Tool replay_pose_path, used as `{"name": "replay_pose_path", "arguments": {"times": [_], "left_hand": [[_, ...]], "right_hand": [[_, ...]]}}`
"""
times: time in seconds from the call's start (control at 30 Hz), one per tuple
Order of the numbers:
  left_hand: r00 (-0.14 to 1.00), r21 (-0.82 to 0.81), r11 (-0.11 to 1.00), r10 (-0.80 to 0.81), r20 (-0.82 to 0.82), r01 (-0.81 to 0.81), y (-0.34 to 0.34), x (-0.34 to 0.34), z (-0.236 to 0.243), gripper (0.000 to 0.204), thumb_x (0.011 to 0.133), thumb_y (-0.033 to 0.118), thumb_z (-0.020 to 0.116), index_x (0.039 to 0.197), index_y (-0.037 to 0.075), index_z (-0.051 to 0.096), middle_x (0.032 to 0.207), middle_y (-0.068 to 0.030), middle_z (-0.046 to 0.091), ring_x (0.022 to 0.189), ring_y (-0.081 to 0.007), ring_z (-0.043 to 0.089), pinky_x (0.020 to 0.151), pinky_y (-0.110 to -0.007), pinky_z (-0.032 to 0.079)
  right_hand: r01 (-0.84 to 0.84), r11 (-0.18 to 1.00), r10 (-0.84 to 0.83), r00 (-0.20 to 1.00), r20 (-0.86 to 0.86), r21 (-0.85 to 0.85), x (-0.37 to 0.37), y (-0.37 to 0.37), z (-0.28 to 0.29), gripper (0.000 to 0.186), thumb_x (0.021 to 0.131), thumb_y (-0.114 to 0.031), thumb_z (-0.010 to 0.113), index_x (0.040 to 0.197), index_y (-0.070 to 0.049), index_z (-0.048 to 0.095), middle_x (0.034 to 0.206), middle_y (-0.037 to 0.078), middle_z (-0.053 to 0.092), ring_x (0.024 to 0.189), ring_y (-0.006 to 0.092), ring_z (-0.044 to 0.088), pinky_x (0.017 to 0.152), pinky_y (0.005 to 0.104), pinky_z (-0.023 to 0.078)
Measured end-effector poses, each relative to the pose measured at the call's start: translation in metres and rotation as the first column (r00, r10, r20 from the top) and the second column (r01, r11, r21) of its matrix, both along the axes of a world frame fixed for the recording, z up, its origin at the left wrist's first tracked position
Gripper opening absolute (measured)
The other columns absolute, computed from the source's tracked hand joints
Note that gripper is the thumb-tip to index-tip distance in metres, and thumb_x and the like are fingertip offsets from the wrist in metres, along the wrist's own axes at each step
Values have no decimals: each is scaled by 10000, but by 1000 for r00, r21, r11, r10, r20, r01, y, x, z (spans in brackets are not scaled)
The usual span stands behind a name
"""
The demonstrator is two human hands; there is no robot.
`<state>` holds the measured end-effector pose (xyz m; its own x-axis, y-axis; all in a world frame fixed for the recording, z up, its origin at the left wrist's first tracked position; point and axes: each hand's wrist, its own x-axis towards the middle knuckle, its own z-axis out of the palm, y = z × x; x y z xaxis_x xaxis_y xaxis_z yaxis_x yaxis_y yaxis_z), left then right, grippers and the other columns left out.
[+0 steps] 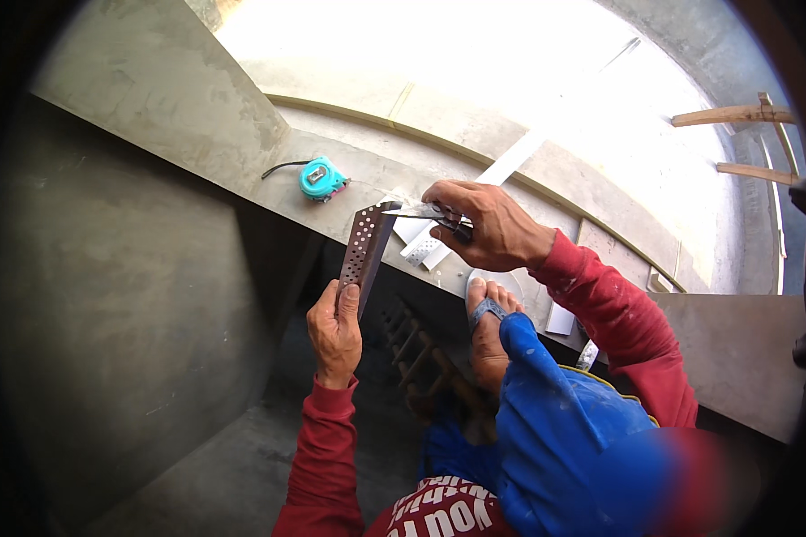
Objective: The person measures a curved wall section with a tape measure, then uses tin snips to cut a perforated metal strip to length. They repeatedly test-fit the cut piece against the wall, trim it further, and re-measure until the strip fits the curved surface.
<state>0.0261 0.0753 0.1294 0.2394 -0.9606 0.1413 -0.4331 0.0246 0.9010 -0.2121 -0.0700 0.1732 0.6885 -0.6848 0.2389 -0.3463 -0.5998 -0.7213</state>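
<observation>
My left hand (334, 336) grips the lower end of a dark perforated angle strip (364, 242), fingers closed round it. My right hand (486, 224) is closed on a pair of snips (452, 226), whose pointed blades reach the strip's upper end; whether they touch it, I cannot tell. Left of the strip lies a teal tape measure (321, 179) with a short length of tape out. White perforated trim pieces (421, 247) lie on the ledge (233, 170) behind the snips, partly hidden by my right hand.
My sandalled foot (488, 295) rests by the ledge edge, above a dark drop with a wooden ladder (406, 345). A long white strip (519, 152) and boards (376, 107) lie beyond. Timber pieces (721, 116) stand at the upper right, and a concrete wall (134, 286) fills the left.
</observation>
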Motion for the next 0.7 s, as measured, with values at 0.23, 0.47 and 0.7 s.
{"name": "replay_pose_path", "arguments": {"times": [0.23, 0.47, 0.7], "left_hand": [[999, -10, 1000, -16, 28, 16, -1, 3, -3, 398, 1082, 300, 538, 819, 2, 522, 632, -94, 438, 565, -194, 377, 535, -364, 334], [999, -20, 1000, -14, 46, 15, -2, 3, -3, 395, 1082, 291, 537, 815, 1, 520, 631, -95, 440, 561, -198, 374, 534, -368, 332], [999, 0, 1000, -31, 37, 31, -2, 5, -4, 392, 1085, 295, 534, 822, 4, 527, 631, -77, 421, 570, -168, 360, 530, -356, 321]], "right_hand": [[-28, 999, 30, 999, 36, -38, 4, -2, 1, 237, 846, -102, 713, 1035, -21, 594, 863, 178, 639, 803, 398, 641, 689, 475, 500], [-42, 999, 43, 998, 43, -31, 4, -4, 0, 235, 849, -105, 711, 1033, -17, 594, 863, 181, 639, 802, 405, 636, 691, 474, 499], [-31, 999, 32, 999, 23, -39, 3, -4, 2, 237, 852, -103, 707, 1041, -17, 593, 872, 182, 639, 799, 406, 637, 687, 472, 497]]}}
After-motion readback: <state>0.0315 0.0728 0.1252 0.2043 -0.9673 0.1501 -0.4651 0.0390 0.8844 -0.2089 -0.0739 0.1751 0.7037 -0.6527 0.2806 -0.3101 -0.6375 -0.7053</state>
